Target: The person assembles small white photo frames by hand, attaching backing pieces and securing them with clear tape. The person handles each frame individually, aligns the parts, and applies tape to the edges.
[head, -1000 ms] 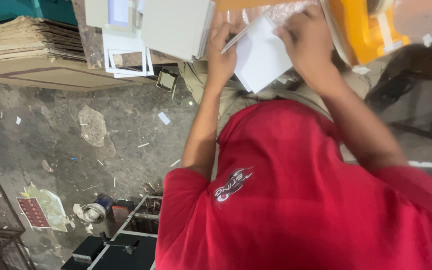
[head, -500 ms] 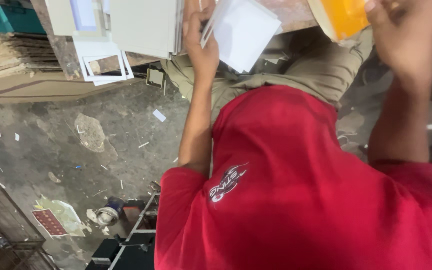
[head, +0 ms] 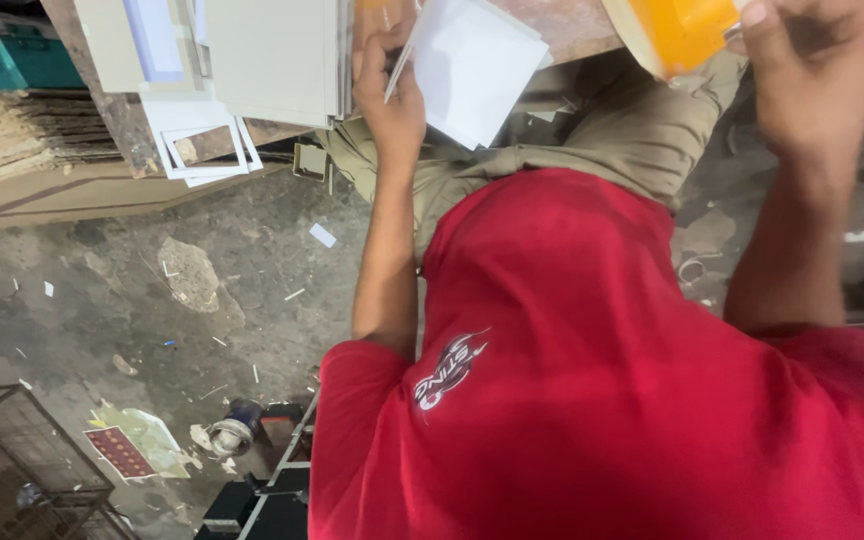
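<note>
Here a white square card [head: 472, 70] is pinched at its edge by the left hand [head: 389, 95] over the wooden bench [head: 562, 30]. An orange tub [head: 677, 30] is touched by the right hand [head: 817, 70], fingers curled; grey boards [head: 272, 60] lie beside.

I see a stack of brown cardboard sheets [head: 12, 140] at left, white frame cutouts [head: 197, 145] hanging off the wooden worktop [head: 102, 90], and a wire cage [head: 22, 450] on the littered concrete floor [head: 152, 290].
</note>
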